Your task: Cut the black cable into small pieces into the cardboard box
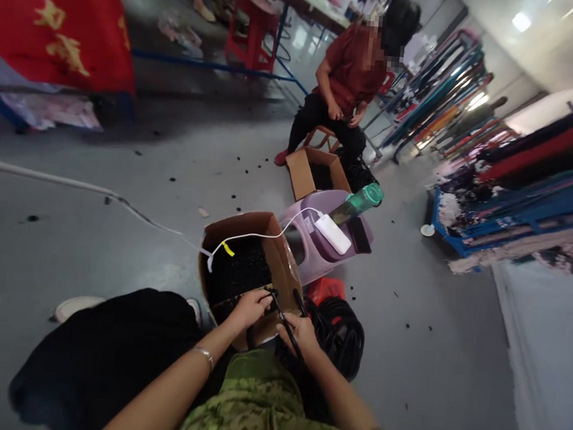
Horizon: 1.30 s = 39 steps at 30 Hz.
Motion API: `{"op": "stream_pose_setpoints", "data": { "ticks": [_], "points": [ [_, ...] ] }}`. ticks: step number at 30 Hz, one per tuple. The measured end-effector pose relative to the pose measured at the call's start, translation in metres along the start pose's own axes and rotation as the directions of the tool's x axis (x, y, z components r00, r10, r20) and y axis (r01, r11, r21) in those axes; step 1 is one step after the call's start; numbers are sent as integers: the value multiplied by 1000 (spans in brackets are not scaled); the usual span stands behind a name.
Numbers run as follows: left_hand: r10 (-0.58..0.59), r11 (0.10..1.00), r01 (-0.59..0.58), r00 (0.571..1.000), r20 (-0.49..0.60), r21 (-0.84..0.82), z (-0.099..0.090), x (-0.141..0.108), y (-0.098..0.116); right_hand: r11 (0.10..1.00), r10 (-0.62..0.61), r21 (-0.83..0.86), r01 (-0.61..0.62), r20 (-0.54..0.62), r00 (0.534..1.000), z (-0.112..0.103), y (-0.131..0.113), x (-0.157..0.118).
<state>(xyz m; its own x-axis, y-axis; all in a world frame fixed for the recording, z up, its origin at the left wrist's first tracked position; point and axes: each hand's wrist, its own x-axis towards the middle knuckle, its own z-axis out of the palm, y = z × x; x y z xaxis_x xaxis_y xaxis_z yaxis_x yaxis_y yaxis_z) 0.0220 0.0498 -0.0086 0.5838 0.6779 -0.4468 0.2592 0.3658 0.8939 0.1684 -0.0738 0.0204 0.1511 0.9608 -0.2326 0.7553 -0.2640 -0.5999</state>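
Note:
My left hand (251, 309) is closed in a pinch over the near side of an open cardboard box (283, 258). Small black pieces (242, 268) lie inside that box. Between my hands runs a thin black strap (278, 306), its end at my left fingertips. Closed around the strap is my right hand (302, 337), at the box's near right corner. What exactly sits between my left fingertips is too small to make out. A coiled bundle of black straps (341, 337) lies right of my right hand.
A lilac stool (309, 244) beyond the box bears a white power bank (333, 234) and a green bottle (357, 204). A white cable (160, 221) crosses the box. A seated person (351, 80) works behind another cardboard box (300, 174). Fabric racks (534, 190) stand right.

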Motion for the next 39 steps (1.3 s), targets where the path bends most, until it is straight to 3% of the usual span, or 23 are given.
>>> {"op": "stream_pose_setpoints", "data": {
  "ticks": [4,7,10,15,22,33,39],
  "points": [
    [-51,975,33,996,-79,-218,9,1,-6,997,75,31,-72,-78,994,10,-5,-5],
    [-62,964,25,990,-129,-265,11,1,-10,992,120,52,-116,-96,988,15,-10,-6],
    [-56,979,24,986,-156,-203,7,2,-12,991,129,58,-124,-96,987,16,-13,-5],
    [54,999,-51,978,-204,19,0,5,-10,993,115,27,-113,-79,990,15,-12,0],
    [111,977,-72,975,-191,200,5,8,-6,990,138,41,-135,-79,987,17,-4,0],
    [90,955,-38,982,-166,295,2,1,-2,978,129,172,-118,-54,990,25,-11,-7],
    [109,948,-56,982,-152,313,2,-1,-7,982,163,116,-152,-89,983,28,-17,-10]
  ]
}}
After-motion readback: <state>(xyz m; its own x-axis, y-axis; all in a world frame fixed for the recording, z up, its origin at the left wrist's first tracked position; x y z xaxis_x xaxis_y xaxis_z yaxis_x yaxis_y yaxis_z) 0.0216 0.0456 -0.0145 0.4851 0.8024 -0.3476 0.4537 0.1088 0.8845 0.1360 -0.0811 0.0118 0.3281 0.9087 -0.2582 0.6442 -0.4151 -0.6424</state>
